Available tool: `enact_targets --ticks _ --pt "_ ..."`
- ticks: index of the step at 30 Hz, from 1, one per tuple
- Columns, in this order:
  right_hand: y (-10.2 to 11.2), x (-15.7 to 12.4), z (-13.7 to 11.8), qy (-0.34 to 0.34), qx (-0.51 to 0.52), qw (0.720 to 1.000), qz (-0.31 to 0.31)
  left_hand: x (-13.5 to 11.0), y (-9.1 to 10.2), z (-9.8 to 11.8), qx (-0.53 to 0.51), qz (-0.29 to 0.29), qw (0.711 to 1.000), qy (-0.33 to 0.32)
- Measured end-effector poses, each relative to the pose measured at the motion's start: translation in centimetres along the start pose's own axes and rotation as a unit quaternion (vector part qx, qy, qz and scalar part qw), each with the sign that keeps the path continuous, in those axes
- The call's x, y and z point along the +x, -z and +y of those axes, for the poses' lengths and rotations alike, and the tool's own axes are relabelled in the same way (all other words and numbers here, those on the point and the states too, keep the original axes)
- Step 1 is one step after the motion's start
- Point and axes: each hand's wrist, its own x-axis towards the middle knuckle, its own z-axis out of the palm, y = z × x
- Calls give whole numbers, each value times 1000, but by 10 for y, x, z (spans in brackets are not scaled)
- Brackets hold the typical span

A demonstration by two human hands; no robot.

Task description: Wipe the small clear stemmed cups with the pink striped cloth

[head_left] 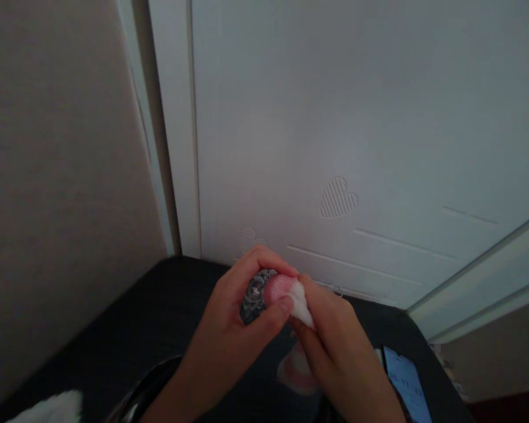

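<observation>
Above the dark tabletop, both my hands hold one small, soft-looking bundle [300,301], pink and rounded at its left end and white at its right. My left hand [242,317] pinches the pink end between thumb and fingers. Around the white end, the fingers of my right hand [335,329] are closed and hide part of it. I cannot make out its exact kind. Behind my left hand's thumb-and-finger gap lies a pile of clear, shiny curled pieces [253,294]. A second pink and white soft thing [295,370] rests below the bundle, partly covered by my right hand.
A phone [406,382] with a lit screen lies on the black table [158,311] at the right. Something white and fluffy [53,408] and a dark, shiny curved rim [152,379] are at the lower left. A white panel with heart patterns [339,200] stands behind.
</observation>
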Motion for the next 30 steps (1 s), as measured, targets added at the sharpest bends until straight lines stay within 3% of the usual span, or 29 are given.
enact_targets --ticks 7,11,15,20,30 --pt "3 -1 -5 -11 57 998 37 -1 -2 -5 19 13 999 -33" --pt "3 -3 -5 -74 162 980 87 2 3 -10 73 -9 994 -83" --pt "0 -6 -3 -145 237 957 83 6 7 -8 118 -7 988 -99" --pt "1 -4 -6 -125 263 954 76 3 7 -1 121 31 987 -99" --pt "2 -2 -7 -103 248 960 78 6 9 -1 108 28 992 -60"
